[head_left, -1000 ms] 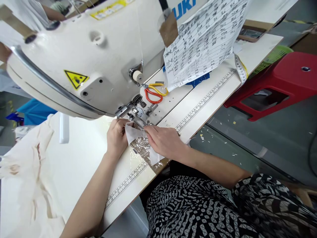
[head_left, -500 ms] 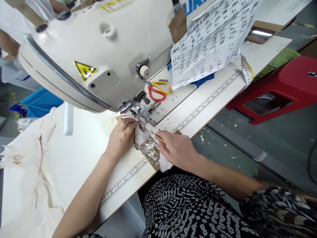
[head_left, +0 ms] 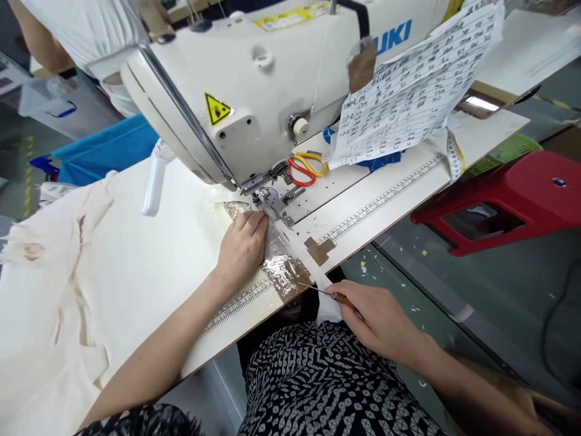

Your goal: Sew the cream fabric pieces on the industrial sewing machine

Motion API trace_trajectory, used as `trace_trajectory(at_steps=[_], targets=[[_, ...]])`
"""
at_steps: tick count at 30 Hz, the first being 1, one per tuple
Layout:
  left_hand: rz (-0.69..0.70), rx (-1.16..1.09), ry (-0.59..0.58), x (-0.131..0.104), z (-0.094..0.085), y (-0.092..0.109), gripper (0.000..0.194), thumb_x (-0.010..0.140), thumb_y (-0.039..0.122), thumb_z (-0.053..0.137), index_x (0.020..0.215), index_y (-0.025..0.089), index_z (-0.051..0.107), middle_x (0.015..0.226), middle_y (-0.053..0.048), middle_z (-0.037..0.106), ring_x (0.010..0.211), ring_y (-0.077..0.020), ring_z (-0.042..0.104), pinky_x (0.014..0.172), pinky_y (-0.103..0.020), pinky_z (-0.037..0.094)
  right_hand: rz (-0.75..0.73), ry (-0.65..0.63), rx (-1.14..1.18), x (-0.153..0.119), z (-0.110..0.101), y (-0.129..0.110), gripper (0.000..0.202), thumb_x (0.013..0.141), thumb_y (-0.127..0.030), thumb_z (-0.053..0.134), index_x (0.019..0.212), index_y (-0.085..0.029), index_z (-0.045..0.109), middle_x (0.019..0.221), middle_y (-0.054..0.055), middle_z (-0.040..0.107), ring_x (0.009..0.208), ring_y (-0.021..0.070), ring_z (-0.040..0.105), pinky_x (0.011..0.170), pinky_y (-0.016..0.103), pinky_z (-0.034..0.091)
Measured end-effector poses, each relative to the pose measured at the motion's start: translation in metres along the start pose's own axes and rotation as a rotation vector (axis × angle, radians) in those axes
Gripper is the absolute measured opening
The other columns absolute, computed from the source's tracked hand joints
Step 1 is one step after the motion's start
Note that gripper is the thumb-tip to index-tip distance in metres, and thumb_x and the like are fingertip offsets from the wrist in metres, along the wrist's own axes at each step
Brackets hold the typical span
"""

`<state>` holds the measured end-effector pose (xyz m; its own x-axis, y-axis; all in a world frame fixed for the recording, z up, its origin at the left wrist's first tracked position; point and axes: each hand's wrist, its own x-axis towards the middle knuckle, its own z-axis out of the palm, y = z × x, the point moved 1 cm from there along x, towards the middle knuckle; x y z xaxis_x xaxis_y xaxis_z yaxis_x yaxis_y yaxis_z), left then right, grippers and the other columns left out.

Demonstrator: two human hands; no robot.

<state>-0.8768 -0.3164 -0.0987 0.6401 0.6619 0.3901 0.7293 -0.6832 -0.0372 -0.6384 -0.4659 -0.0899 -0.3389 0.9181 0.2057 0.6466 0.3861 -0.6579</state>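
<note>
My right hand (head_left: 379,312) is closed around the wooden handle of an awl (head_left: 342,298), out past the table's front edge. Its thin metal point reaches left, over a strip of white fabric (head_left: 308,257). That strip runs from the presser foot (head_left: 276,212) down over the table edge, and its lower end hangs at my lap. Beside the presser foot, my left hand (head_left: 245,242) lies on the table with bent fingers pressed together at the fabric's edge; the fingertips are partly hidden. Shiny clear tape over brown material (head_left: 285,275) covers the tabletop under the strip.
The sewing machine head (head_left: 254,91) stands over the work. Red-and-yellow-handled scissors (head_left: 308,169) lie by the needle area. A handwritten sheet (head_left: 408,103) hangs at right. Cream fabric (head_left: 54,303) is heaped at left, and a red stool (head_left: 503,200) stands right. Another person (head_left: 91,36) is behind.
My right hand has drawn back from the presser foot toward me with the awl. My left hand stays near the foot, now flatter on the table. The view has shifted.
</note>
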Motion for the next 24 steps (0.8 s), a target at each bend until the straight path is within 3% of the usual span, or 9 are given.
trace_trajectory(at_steps=[6,12,16,21,24], targets=[[-0.018,-0.012,-0.017,-0.003,0.002,0.002,0.042,0.103,0.010,0.036,0.132,0.010,0.067,0.126,-0.018,0.071,0.111,-0.0308,0.062,0.088,-0.046,0.056,0.002,0.004,0.007,-0.004,0.002,0.003,0.032,0.096,-0.010,0.038,0.113,-0.019,0.064,0.095,0.006,0.076,0.062,0.0157,0.066,0.063,0.028,0.053],[-0.042,-0.125,0.014,-0.005,0.002,-0.005,0.040,0.102,0.016,0.041,0.131,0.012,0.068,0.127,-0.018,0.071,0.119,-0.0332,0.062,0.094,-0.050,0.056,0.160,-0.006,0.174,-0.001,0.000,0.006,0.027,0.101,-0.020,0.040,0.111,-0.020,0.064,0.076,0.001,0.070,0.052,0.0138,0.054,0.056,0.026,0.046],[-0.043,-0.142,0.000,-0.005,0.004,-0.013,0.040,0.098,0.013,0.044,0.131,0.010,0.068,0.130,-0.018,0.071,0.122,-0.0335,0.062,0.098,-0.051,0.056,0.344,0.024,0.510,0.005,0.008,0.008,0.023,0.102,-0.036,0.047,0.104,-0.022,0.065,0.075,0.000,0.063,0.055,0.0136,0.049,0.054,0.025,0.041],[-0.052,-0.226,-0.024,-0.004,0.003,-0.024,0.047,0.095,0.010,0.043,0.136,0.013,0.064,0.135,-0.016,0.069,0.126,-0.0311,0.062,0.108,-0.056,0.053,0.642,0.093,1.252,0.011,0.044,0.001,0.036,0.084,-0.057,0.068,0.091,-0.024,0.054,0.074,-0.001,0.053,0.057,0.0137,0.048,0.052,0.024,0.043],[-0.028,-0.269,-0.043,-0.006,0.002,-0.031,0.055,0.090,0.004,0.040,0.140,0.016,0.061,0.139,-0.013,0.068,0.130,-0.0288,0.061,0.111,-0.057,0.052,0.725,0.030,1.452,0.010,0.059,-0.009,0.042,0.079,-0.059,0.072,0.092,-0.024,0.051,0.071,-0.003,0.051,0.053,0.0124,0.045,0.049,0.024,0.042]])
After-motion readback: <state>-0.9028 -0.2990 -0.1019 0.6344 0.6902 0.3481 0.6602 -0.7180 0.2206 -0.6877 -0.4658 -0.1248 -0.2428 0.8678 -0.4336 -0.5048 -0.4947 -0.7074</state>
